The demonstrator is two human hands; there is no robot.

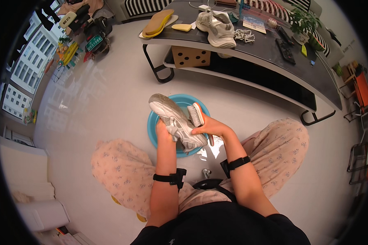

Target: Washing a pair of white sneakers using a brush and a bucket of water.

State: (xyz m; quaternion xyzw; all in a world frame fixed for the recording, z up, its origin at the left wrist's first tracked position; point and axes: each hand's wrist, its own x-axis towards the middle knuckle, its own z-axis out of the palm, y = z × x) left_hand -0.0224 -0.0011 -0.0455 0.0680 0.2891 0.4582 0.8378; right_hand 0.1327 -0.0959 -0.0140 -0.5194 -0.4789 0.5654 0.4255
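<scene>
While a pale grey, mesh-and-rubber sneaker is held tilted over a round blue plastic basin on the glossy white floor, a seated person works a white-bristled scrub brush with an orange handle against its side. The left hand has its grip closed around the shoe from beneath; the right hand has its grip wrapped tight on the brush, just at the shoe's 2 o'clock. At 12 o'clock from the basin, a dark curved bench carries a second matching sneaker, a yellow foam insole and a loose tangle of white laces. A wet shoe could slip from the one-handed hold under brush pressure and drop into the basin, splashing water onto the floor and the floral trousers.
</scene>
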